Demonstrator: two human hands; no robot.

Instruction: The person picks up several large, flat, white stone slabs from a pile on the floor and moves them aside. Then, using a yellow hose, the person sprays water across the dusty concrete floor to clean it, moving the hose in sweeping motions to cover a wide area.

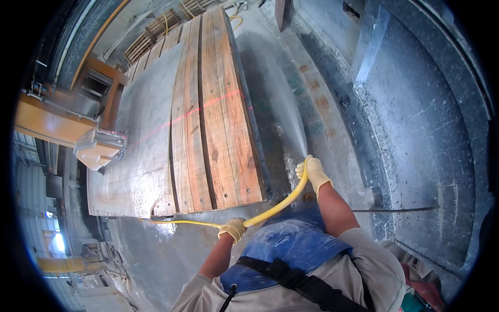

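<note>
A yellow hose runs between my two gloved hands. My right hand, in a pale yellow glove, is closed round its front end, and a fan of water sprays away from there along the wet floor. Lower and to the left, my left hand grips the hose in a matching glove. Beyond that hand the hose trails left, past the near edge of a large table topped with wooden planks. A wet grey slab lies on the planks. Any nozzle is hidden by my right glove.
An orange machine arm with a boxy head reaches over the slab from the left. A red laser line crosses slab and planks. On the right rises a grey wall. Wooden pallets stand at the far end.
</note>
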